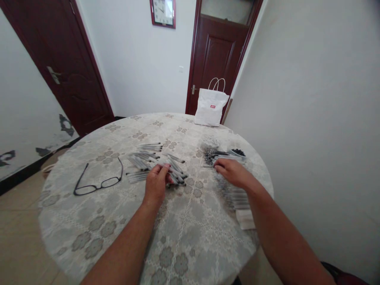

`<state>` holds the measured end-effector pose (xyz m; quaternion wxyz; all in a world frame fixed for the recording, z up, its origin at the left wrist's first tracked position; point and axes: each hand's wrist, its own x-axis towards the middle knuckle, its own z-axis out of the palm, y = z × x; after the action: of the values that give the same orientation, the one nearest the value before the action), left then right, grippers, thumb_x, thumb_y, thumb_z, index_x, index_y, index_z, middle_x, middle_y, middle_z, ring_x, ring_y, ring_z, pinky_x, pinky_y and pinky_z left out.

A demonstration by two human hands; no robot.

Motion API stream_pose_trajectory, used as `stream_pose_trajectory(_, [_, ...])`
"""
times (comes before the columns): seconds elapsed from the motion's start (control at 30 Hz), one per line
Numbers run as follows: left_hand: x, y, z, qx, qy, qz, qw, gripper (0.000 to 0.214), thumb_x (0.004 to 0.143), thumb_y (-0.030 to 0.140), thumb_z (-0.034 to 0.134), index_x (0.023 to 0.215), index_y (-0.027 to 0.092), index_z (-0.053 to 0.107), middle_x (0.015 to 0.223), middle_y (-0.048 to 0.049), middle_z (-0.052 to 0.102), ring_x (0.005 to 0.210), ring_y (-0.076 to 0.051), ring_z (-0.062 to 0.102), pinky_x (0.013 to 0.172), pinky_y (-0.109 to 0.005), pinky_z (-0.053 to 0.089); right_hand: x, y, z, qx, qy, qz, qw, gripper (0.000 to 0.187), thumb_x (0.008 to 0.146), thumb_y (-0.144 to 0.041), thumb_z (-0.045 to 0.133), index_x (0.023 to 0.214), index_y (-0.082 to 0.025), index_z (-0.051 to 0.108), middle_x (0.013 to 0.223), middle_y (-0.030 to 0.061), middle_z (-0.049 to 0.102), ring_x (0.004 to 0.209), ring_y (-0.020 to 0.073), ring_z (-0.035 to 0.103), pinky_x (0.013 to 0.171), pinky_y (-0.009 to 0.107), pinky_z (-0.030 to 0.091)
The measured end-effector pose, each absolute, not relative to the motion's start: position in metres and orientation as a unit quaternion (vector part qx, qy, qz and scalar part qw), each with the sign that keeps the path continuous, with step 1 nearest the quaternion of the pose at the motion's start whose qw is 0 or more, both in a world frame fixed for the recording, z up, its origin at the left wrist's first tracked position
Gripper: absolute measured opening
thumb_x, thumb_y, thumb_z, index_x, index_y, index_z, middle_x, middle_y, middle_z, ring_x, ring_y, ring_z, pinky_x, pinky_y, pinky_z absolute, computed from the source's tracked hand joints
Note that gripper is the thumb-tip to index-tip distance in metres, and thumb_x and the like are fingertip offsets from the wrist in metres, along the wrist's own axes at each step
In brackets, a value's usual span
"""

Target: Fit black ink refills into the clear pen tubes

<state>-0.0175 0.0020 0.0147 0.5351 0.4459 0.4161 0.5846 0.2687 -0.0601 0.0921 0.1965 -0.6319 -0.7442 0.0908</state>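
Note:
My left hand (156, 183) is closed around slim clear pens (179, 173) with black ends, at the middle of the table. More such pens (150, 147) lie loosely fanned out beyond and to the left of it. On the right, my right hand (233, 171) has its fingers bent and pressed together over the near edge of a pile of thin dark-tipped pen parts (210, 156). What its fingertips hold is hidden. Under and beside that hand lie rows of clear tubes (239, 200), partly blurred. Small black pieces (238, 152) sit heaped just beyond it.
Black-framed glasses (97, 187) rest at the left on the round table with its patterned cloth (118, 225). A crumpled clear plastic bag (210, 141) lies behind the dark pile. A white paper bag (210, 113) stands at the far edge. The wall (311, 118) is close on the right.

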Motion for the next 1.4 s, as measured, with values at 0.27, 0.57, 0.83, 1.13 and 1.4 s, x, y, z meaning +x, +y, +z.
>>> stream_pose_trajectory(0.27, [-0.018,-0.002,0.015,0.539,0.429,0.527,0.497,0.035,0.084,0.052,0.067,0.079,0.018,0.067,0.053,0.0033,0.059,0.047,-0.013,0.055,0.052,-0.023,0.042,0.329,0.008,0.082,-0.781,-0.608,-0.136,0.050,0.032,0.100,-0.028,0.048,0.110,-0.016,0.076,0.109,0.0177,0.066,0.107,0.0288,0.059,0.088,0.035,0.043])
stream_pose_trajectory(0.57, [-0.015,-0.004,0.015,0.562,0.402,0.485,0.536,0.035,0.083,0.050,0.069,0.097,0.018,0.065,0.062,0.0038,0.064,0.047,-0.013,0.056,0.051,-0.023,0.042,0.333,0.002,0.069,-0.780,-0.602,-0.151,0.076,0.031,0.100,-0.027,0.049,0.117,-0.017,0.073,0.112,0.0177,0.067,0.110,0.0298,0.057,0.092,0.038,0.043])
stream_pose_trajectory(0.83, [-0.011,-0.008,0.013,0.569,0.373,0.426,0.597,0.038,0.080,0.049,0.074,0.098,0.016,0.066,0.071,-0.0016,0.071,0.055,-0.015,0.063,0.056,-0.027,0.048,0.232,-0.081,0.057,-0.617,-0.704,0.054,0.347,0.020,0.099,-0.030,0.055,0.102,-0.021,0.073,0.099,0.0052,0.074,0.091,0.0188,0.067,0.085,0.028,0.047])
stream_pose_trajectory(1.13, [-0.010,-0.013,0.014,0.584,0.318,0.413,0.622,0.035,0.085,0.048,0.070,0.097,0.016,0.071,0.088,-0.0073,0.073,0.071,-0.018,0.066,0.065,-0.029,0.053,0.167,-0.105,0.036,-0.563,-0.717,0.183,0.368,0.016,0.097,-0.027,0.057,0.096,-0.021,0.072,0.088,0.0024,0.073,0.081,0.0167,0.065,0.075,0.027,0.045])
stream_pose_trajectory(1.4, [-0.012,-0.019,0.014,0.648,0.261,0.307,0.646,0.035,0.091,0.047,0.061,0.105,0.017,0.073,0.069,-0.0013,0.061,0.062,-0.016,0.058,0.061,-0.026,0.046,0.180,-0.076,0.053,-0.595,-0.629,0.210,0.454,0.040,0.098,-0.042,0.054,0.129,-0.019,0.061,0.078,-0.0011,0.066,0.070,0.0157,0.061,0.068,0.026,0.045])
